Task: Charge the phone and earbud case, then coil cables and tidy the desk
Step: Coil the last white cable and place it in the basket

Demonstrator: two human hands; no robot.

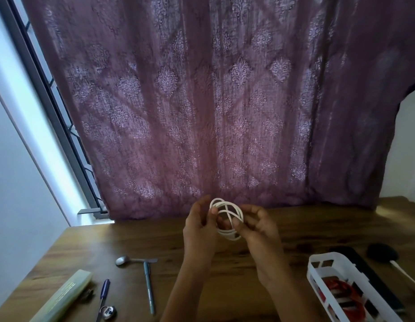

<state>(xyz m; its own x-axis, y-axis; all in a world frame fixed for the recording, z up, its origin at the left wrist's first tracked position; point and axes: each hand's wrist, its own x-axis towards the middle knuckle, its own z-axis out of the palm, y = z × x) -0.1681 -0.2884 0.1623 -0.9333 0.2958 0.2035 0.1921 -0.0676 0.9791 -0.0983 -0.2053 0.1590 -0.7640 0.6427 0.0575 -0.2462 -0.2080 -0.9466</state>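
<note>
At the far left edge of the brown wooden desk [136, 238], a long translucent pale-green plastic case [62, 298] is seen lying at a slant. Just to its right, a dark blue pen [103, 296] is laid, and a small shiny round metal object [107, 313] is found at the pen's near end. Further right, a silver metal spoon [132, 260] is placed crosswise, with its handle meeting the top of a slim grey-teal pen [149, 288] that runs toward the viewer.

Above the middle of the desk, a white charging cable wound into a loose coil [227, 219] is held up off the wood between both hands. The left hand [199, 226] is closed on the coil's left side, the loops pinched between thumb and fingers. The right hand [260, 226] is curled around the coil's right and lower side, with its thumb pressed on the strands; several loops are crossed over one another between the two grips.

To the right, a white slotted plastic basket [318, 268] is set near the desk's front edge, and red and white items [336, 296] are held inside it. Just behind the basket a long flat black object [364, 270] is laid, its nature not clear. Near it, at the far right, a rounded black object [382, 253] is seen with a white cable [404, 275] leading from it to the frame's edge. A purple patterned curtain [225, 101] is hung behind the desk.
</note>
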